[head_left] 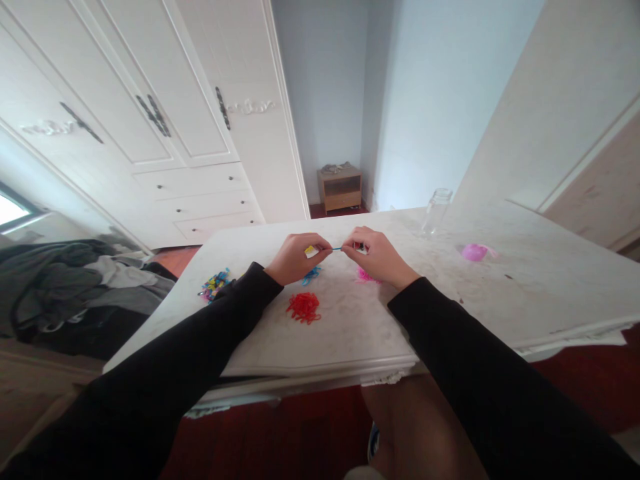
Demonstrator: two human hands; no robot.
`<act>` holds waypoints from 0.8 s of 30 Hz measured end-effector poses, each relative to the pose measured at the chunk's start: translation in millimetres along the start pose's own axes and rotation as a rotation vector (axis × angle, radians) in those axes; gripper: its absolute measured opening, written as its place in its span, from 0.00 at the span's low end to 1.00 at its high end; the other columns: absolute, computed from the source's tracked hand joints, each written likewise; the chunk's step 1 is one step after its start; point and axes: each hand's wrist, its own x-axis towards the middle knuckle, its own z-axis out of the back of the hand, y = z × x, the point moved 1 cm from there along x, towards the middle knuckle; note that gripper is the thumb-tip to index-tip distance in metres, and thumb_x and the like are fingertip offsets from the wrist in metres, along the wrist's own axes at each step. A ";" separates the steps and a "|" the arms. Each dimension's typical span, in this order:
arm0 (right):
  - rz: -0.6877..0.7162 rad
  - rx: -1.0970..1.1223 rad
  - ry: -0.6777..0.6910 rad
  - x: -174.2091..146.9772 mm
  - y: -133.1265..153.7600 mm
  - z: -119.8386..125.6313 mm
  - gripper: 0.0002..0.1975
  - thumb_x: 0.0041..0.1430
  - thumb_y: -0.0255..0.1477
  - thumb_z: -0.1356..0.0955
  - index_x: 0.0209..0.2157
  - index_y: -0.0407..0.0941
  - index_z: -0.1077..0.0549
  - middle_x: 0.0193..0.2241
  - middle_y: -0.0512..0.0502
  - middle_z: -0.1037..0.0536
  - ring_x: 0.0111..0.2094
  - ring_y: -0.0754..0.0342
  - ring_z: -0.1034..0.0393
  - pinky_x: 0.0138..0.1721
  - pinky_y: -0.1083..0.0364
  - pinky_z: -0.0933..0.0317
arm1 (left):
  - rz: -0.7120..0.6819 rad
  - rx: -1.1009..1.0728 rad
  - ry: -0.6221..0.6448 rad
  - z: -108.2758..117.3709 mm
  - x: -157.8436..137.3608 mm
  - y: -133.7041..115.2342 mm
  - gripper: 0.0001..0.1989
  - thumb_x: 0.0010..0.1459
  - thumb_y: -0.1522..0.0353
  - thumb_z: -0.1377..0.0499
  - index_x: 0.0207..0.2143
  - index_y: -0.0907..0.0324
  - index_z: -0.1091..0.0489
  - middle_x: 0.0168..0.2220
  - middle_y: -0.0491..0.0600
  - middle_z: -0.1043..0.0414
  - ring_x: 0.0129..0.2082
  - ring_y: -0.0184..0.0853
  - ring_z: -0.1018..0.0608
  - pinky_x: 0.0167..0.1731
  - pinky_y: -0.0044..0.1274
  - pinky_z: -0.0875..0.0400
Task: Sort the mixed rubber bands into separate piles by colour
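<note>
A thin blue rubber band (337, 249) is drawn straight between my two hands above the white table (345, 340). My left hand (303, 257) pinches one end between thumb and fingertips. The other end is pinched in my right hand (375, 253). Below my left hand lies a small blue pile of bands (311, 275), and a pink pile (367, 275) lies partly hidden under my right. Nearer to me is a heap of red bands (303, 308). Bits of yellow and black show through the curl of my fingers, mostly covered.
A mixed-colour pile (215, 285) lies near the table's left edge. On the right stand a clear glass bottle (437, 212) and a pink balloon-like thing (475, 252). Dark clothes (90, 300) are heaped left of the table. A white wardrobe (200, 187) stands behind.
</note>
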 end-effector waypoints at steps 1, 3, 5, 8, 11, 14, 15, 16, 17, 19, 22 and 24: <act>0.002 0.001 -0.004 0.2 0.3 -0.1 0.08 0.62 0.27 0.31 0.27 0.44 0.25 0.27 0.49 0.27 0.33 0.53 0.34 0.38 0.53 0.42 | 0.003 -0.002 0.003 0.1 0.1 -0.3 0.05 0.62 0.70 0.38 0.33 0.60 0.22 0.31 0.48 0.19 0.31 0.32 0.20 0.38 0.23 0.27; 0.005 0.008 -0.022 0.8 1.2 0.3 0.08 0.61 0.27 0.31 0.26 0.45 0.26 0.27 0.49 0.27 0.33 0.53 0.35 0.37 0.53 0.43 | 0.015 -0.005 0.006 0.4 0.7 -1.1 0.05 0.61 0.70 0.38 0.32 0.60 0.22 0.31 0.48 0.19 0.31 0.32 0.20 0.38 0.23 0.27; 0.002 0.021 -0.044 1.5 2.3 1.4 0.09 0.60 0.26 0.32 0.26 0.45 0.27 0.26 0.49 0.28 0.32 0.53 0.35 0.37 0.53 0.43 | 0.033 -0.010 0.004 1.0 1.6 -1.6 0.05 0.61 0.70 0.38 0.32 0.60 0.22 0.31 0.48 0.19 0.31 0.32 0.20 0.37 0.23 0.27; -0.011 0.032 -0.093 2.6 3.1 4.6 0.09 0.59 0.25 0.32 0.24 0.45 0.29 0.25 0.50 0.29 0.31 0.54 0.36 0.35 0.53 0.44 | 0.051 -0.030 -0.009 2.5 3.4 -0.6 0.05 0.60 0.71 0.37 0.31 0.60 0.22 0.30 0.47 0.19 0.30 0.32 0.20 0.37 0.23 0.29; -0.047 0.021 -0.179 2.8 2.7 7.3 0.10 0.57 0.24 0.33 0.22 0.45 0.31 0.24 0.51 0.31 0.29 0.55 0.38 0.33 0.53 0.46 | 0.078 -0.060 -0.035 3.2 4.7 2.1 0.06 0.59 0.71 0.37 0.29 0.60 0.22 0.28 0.47 0.20 0.29 0.32 0.21 0.35 0.24 0.29; -0.060 0.023 -0.201 2.2 3.0 6.2 0.10 0.56 0.24 0.33 0.22 0.45 0.32 0.24 0.51 0.32 0.27 0.56 0.39 0.31 0.53 0.47 | 0.107 -0.091 -0.050 1.8 4.4 2.9 0.06 0.59 0.71 0.37 0.29 0.60 0.23 0.27 0.47 0.21 0.28 0.32 0.22 0.34 0.24 0.30; -0.053 0.029 -0.188 1.9 3.5 5.2 0.10 0.56 0.25 0.33 0.22 0.45 0.32 0.24 0.52 0.32 0.27 0.56 0.39 0.31 0.54 0.48 | 0.108 -0.100 -0.046 0.9 4.0 2.1 0.06 0.59 0.71 0.37 0.29 0.60 0.23 0.27 0.47 0.21 0.28 0.32 0.22 0.34 0.24 0.30; -0.046 0.034 -0.173 1.6 3.9 4.2 0.09 0.56 0.25 0.33 0.22 0.45 0.31 0.24 0.52 0.32 0.27 0.56 0.40 0.31 0.54 0.48 | 0.106 -0.108 -0.038 0.0 3.5 0.9 0.06 0.59 0.71 0.37 0.29 0.60 0.23 0.27 0.46 0.21 0.28 0.32 0.22 0.34 0.24 0.30; -0.040 0.038 -0.158 1.4 4.3 3.3 0.09 0.56 0.25 0.32 0.22 0.45 0.31 0.24 0.52 0.32 0.27 0.56 0.40 0.31 0.53 0.47 | 0.100 -0.115 -0.029 -0.9 3.0 -0.6 0.06 0.60 0.71 0.38 0.29 0.60 0.23 0.27 0.46 0.21 0.28 0.32 0.22 0.34 0.24 0.30; -0.034 0.040 -0.144 1.0 5.0 2.3 0.09 0.56 0.25 0.33 0.23 0.45 0.31 0.24 0.52 0.31 0.27 0.56 0.40 0.32 0.53 0.47 | 0.088 -0.123 -0.013 -2.2 2.1 -3.7 0.06 0.60 0.71 0.38 0.29 0.60 0.23 0.28 0.46 0.21 0.28 0.32 0.22 0.35 0.24 0.30; -0.031 0.037 -0.148 0.6 5.5 2.7 0.09 0.57 0.25 0.33 0.23 0.45 0.30 0.24 0.51 0.31 0.27 0.56 0.40 0.32 0.53 0.47 | 0.072 -0.123 -0.006 -2.9 1.3 -6.7 0.06 0.60 0.71 0.38 0.30 0.60 0.23 0.29 0.47 0.20 0.29 0.32 0.22 0.36 0.24 0.29; -0.029 0.034 -0.151 0.3 5.9 3.2 0.09 0.57 0.25 0.33 0.23 0.45 0.30 0.25 0.51 0.30 0.27 0.56 0.39 0.32 0.53 0.46 | 0.061 -0.113 -0.007 -3.0 1.1 -7.1 0.06 0.61 0.71 0.38 0.31 0.60 0.23 0.29 0.47 0.20 0.30 0.32 0.21 0.36 0.24 0.29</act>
